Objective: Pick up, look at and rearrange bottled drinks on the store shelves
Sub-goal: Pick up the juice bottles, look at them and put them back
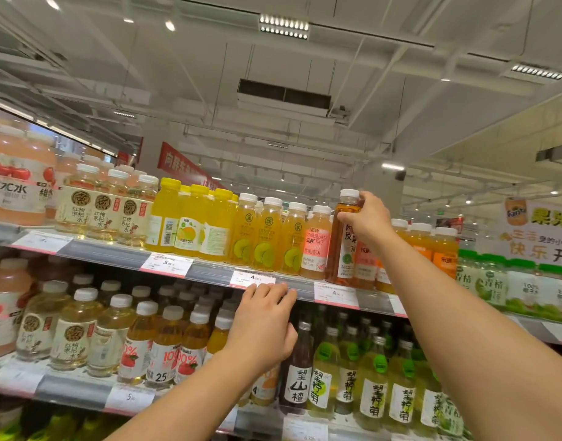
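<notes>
An amber tea bottle [342,246] with a white cap and white label stands at the front of the top shelf [209,272], among pink-labelled juice bottles [316,246]. My right hand [368,219] grips its neck and shoulder from the right. My left hand [262,323] is lower, its fingertips resting on the top shelf's front rail just below a price tag [252,279]; it holds nothing. Yellow-green lime drink bottles [267,240] stand left of the amber bottle.
Yellow-capped orange drinks [187,227] and pale jujube-water bottles [101,214] fill the top shelf's left. The shelf below holds apple-juice bottles [160,348] and green-glass bottles [373,383]. Green-capped bottles [496,284] and a Fanta sign [537,230] are at right.
</notes>
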A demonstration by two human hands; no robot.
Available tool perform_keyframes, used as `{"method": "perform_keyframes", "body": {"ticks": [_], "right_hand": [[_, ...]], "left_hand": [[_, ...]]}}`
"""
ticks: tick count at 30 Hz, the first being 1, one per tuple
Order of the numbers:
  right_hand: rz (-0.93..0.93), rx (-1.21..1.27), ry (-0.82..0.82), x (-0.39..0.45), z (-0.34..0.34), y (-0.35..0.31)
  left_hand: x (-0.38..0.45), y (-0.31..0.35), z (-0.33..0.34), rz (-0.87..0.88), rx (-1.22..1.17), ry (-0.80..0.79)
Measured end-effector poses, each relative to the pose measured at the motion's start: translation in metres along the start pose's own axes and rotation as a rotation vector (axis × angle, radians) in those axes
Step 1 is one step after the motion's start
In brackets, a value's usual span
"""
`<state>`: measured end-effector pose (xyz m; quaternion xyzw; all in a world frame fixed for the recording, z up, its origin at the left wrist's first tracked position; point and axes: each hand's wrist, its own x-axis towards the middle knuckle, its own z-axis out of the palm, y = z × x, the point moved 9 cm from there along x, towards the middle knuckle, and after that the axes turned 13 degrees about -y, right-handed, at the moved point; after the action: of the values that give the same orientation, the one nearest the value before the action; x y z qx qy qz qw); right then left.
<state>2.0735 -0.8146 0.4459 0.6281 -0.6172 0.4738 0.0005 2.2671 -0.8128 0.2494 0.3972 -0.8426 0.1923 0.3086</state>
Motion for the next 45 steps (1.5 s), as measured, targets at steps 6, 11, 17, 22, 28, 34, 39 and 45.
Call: {"method": "perform_keyframes", "body": {"ticks": [6,11,17,22,28,34,39,45], "right_hand": [[0.036,0.039,-0.060,0.003,-0.005,0.006],[0.025,0.051,-0.087,-0.002,-0.005,0.002],[0.041,0.089,-0.090,-0.016,-0.004,0.002],[0.021,0.102,-0.063,-0.036,-0.001,-0.005],[-0.075,-0.005,0.044,-0.068,-0.002,-0.024],[-0.130,-0.053,0.127,-0.115,-0.002,-0.040],[-0.138,-0.088,0.183,-0.159,0.007,-0.054],[-0.155,-0.135,0.175,-0.213,0.033,-0.075]], "left_hand": [[0.000,0.001,-0.001,-0.008,-0.005,0.002],[0.000,0.000,-0.002,-0.022,-0.005,-0.019],[-0.001,0.001,-0.003,-0.025,-0.014,-0.046],[-0.001,0.001,-0.005,-0.009,-0.023,-0.056],[-0.002,-0.001,-0.005,0.024,-0.038,-0.049],[-0.005,-0.006,-0.006,0.082,-0.080,-0.024],[-0.007,-0.011,-0.004,0.133,-0.114,-0.018],[-0.010,-0.017,-0.005,0.204,-0.149,-0.039]]}}
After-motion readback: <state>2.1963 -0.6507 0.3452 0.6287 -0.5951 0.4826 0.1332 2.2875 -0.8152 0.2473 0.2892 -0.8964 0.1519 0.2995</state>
